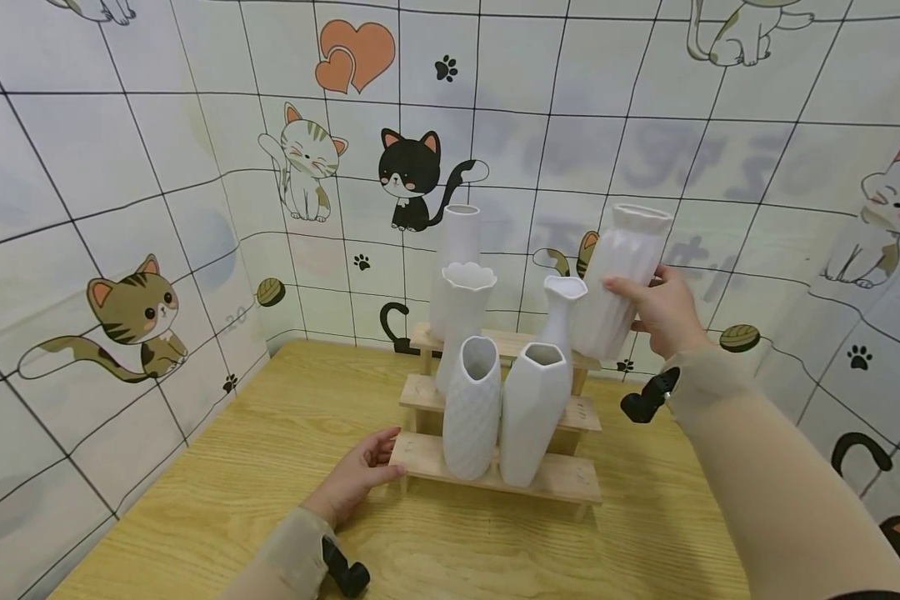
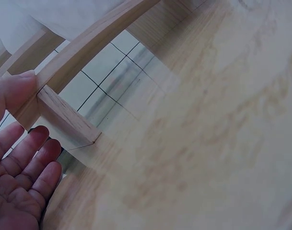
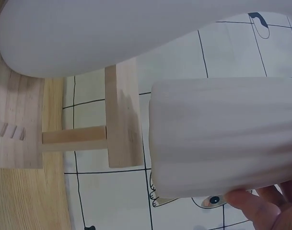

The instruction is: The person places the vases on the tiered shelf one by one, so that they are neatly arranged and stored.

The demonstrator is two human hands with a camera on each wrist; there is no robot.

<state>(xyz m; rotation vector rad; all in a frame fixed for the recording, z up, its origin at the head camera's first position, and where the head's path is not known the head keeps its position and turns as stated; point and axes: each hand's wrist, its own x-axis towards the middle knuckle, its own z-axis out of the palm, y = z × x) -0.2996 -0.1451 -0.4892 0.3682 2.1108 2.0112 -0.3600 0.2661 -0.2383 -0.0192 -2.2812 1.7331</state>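
Note:
My right hand [image 1: 669, 312] grips a white, vertically fluted vase [image 1: 607, 312] by its side, tilted and raised at the right end of a three-step wooden stand [image 1: 426, 452]. In the right wrist view, the fluted vase [image 3: 217, 129] is apart from the top board. At the stand's left end my left hand [image 1: 354, 475] holds the lowest board, thumb at the front corner and index finger at the back. The left wrist view shows the other fingers [image 2: 46, 179] loosely bent beside the stand's leg [image 2: 69, 115].
A diamond-textured vase [image 1: 471, 417] and a faceted vase [image 1: 532, 417] stand on the lowest step. Behind them are a scalloped-rim vase [image 1: 467, 304], a narrow-necked vase [image 1: 560, 317] and a tall cylindrical vase [image 1: 461, 237]. Cat-print sheeting [image 1: 525, 75] walls in the wood-grain table [image 1: 307, 400].

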